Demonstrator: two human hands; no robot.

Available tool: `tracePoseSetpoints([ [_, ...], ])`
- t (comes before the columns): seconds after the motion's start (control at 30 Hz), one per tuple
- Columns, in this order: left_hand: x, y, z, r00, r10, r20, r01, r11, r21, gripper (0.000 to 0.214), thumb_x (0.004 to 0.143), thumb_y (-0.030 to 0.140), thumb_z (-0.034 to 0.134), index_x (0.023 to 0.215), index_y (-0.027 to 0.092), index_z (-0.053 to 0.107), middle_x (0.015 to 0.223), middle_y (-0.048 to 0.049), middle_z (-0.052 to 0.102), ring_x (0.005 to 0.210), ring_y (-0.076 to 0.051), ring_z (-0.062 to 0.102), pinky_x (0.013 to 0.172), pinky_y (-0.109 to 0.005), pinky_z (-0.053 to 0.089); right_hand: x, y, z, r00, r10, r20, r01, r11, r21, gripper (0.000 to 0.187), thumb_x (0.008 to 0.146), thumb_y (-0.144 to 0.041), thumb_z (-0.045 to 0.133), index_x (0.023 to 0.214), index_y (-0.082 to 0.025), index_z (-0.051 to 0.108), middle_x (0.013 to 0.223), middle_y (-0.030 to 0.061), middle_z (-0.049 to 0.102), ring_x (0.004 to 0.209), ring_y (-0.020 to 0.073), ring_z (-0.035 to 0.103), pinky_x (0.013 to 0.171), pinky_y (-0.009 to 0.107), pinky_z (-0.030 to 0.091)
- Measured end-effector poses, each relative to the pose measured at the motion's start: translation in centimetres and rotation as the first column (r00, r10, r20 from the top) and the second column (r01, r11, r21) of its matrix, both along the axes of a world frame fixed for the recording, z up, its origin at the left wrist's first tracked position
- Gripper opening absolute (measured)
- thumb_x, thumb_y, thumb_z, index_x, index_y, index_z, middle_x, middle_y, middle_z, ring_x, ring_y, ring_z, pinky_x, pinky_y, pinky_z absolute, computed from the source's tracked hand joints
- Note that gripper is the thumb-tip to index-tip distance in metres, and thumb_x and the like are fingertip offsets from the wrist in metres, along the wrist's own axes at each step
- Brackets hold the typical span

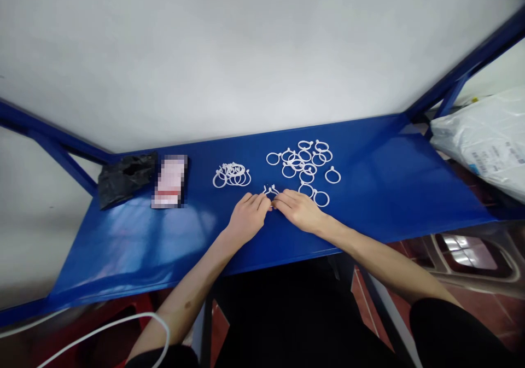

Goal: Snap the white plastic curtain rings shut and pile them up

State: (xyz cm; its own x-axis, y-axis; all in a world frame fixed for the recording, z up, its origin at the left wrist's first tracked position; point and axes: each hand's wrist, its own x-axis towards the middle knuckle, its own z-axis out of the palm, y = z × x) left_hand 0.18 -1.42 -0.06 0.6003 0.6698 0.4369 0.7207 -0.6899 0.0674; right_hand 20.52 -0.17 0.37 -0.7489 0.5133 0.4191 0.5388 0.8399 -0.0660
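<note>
Close together over the blue table (197,231), my left hand (249,215) and my right hand (298,208) pinch white rings (270,190) between them. The ends of these rings, with small knobs, poke out above the fingertips; their lower parts are hidden by the fingers. To the upper left lies a tight pile of similar white rings (235,175). Several more white rings with small eyelets (307,167) are spread loosely at the upper right, and the nearest ring (321,199) lies just beyond my right hand.
At the left, a phone (169,185) with a blurred screen lies beside a crumpled black plastic bag (123,179). A white plastic package (488,144) is at the far right. Blue frame bars (61,155) rise at the sides. A white cable (106,324) crosses the lower left.
</note>
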Motion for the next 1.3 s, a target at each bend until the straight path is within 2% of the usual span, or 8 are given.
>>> tracePoseSetpoints([
  [0.23,0.3,0.1,-0.5,0.999,0.042,0.003,-0.042,0.997,0.058,0.027,0.098,0.012,0.045,0.075,0.020,0.056,0.072,-0.0033,0.061,0.067,-0.019,0.057,0.068,-0.034,0.040,-0.1,0.2,-0.5,0.998,-0.052,0.020,0.052,0.999,-0.016,0.029,0.103,-0.010,0.040,0.095,-0.012,0.067,0.093,0.0111,0.070,0.083,0.0212,0.059,0.074,0.034,0.051],
  [0.43,-0.5,0.7,-0.4,0.995,0.040,0.095,-0.048,0.995,0.087,0.020,0.100,0.017,0.049,0.084,0.020,0.060,0.082,-0.0042,0.067,0.077,-0.019,0.058,0.076,-0.032,0.045,0.6,0.7,0.2,0.978,0.040,-0.204,-0.039,0.999,0.009,0.025,0.101,-0.012,0.047,0.118,-0.014,0.066,0.122,0.0119,0.070,0.104,0.0212,0.065,0.085,0.035,0.058],
  [0.53,-2.2,1.8,-0.6,0.975,0.139,0.174,-0.155,0.985,0.082,0.018,0.100,0.018,0.049,0.088,0.020,0.061,0.084,-0.0053,0.069,0.082,-0.020,0.059,0.082,-0.033,0.046,2.1,1.3,1.2,0.947,-0.047,-0.318,0.049,0.999,-0.001,0.024,0.100,-0.017,0.052,0.119,-0.020,0.066,0.126,0.0112,0.068,0.106,0.0209,0.067,0.084,0.037,0.060],
  [0.67,-4.9,3.1,-0.8,0.908,0.380,0.174,-0.387,0.922,0.004,0.018,0.100,0.023,0.047,0.094,0.019,0.064,0.097,-0.0095,0.071,0.092,-0.025,0.058,0.087,-0.039,0.044,5.8,2.0,2.7,0.898,-0.221,-0.380,0.204,0.975,-0.084,0.019,0.098,-0.018,0.056,0.113,-0.021,0.068,0.109,0.0082,0.073,0.100,0.0210,0.069,0.087,0.039,0.060],
  [0.8,-6.1,3.3,-0.6,0.836,0.534,0.125,-0.531,0.845,-0.057,0.017,0.097,0.026,0.053,0.097,0.019,0.068,0.107,-0.0107,0.069,0.100,-0.029,0.057,0.085,-0.043,0.043,9.9,1.2,3.3,0.930,-0.284,-0.234,0.233,0.947,-0.220,0.018,0.099,-0.021,0.055,0.112,-0.021,0.068,0.105,0.0074,0.072,0.098,0.0208,0.069,0.086,0.039,0.060],
  [0.93,-6.0,3.0,-0.3,0.782,0.618,0.084,-0.610,0.786,-0.098,0.019,0.095,0.026,0.053,0.101,0.020,0.070,0.112,-0.0117,0.068,0.105,-0.032,0.055,0.087,-0.046,0.042,12.2,-0.7,2.8,0.964,-0.263,-0.026,0.243,0.920,-0.307,0.023,0.098,-0.027,0.058,0.119,-0.022,0.067,0.121,0.0096,0.066,0.108,0.0241,0.066,0.091,0.042,0.059],
  [1.07,-5.9,2.9,-0.3,0.744,0.667,0.032,-0.658,0.740,-0.139,0.026,0.093,0.035,0.056,0.107,0.019,0.070,0.117,-0.0140,0.066,0.111,-0.035,0.054,0.090,-0.047,0.041,12.9,-1.6,1.9,0.970,-0.227,0.091,0.245,0.921,-0.305,0.021,0.099,-0.028,0.057,0.115,-0.023,0.069,0.132,0.0110,0.059,0.109,0.0254,0.065,0.094,0.048,0.057],
  [1.3,-5.6,2.8,-0.2,0.710,0.704,-0.027,-0.699,0.700,-0.147,0.041,0.092,0.052,0.055,0.108,0.017,0.069,0.122,-0.0160,0.064,0.113,-0.037,0.054,0.093,-0.047,0.041,12.3,-1.5,1.9,0.971,-0.234,0.053,0.239,0.931,-0.275,0.016,0.101,-0.024,0.053,0.102,-0.020,0.068,0.124,0.0106,0.063,0.102,0.0228,0.068,0.088,0.042,0.059],
])
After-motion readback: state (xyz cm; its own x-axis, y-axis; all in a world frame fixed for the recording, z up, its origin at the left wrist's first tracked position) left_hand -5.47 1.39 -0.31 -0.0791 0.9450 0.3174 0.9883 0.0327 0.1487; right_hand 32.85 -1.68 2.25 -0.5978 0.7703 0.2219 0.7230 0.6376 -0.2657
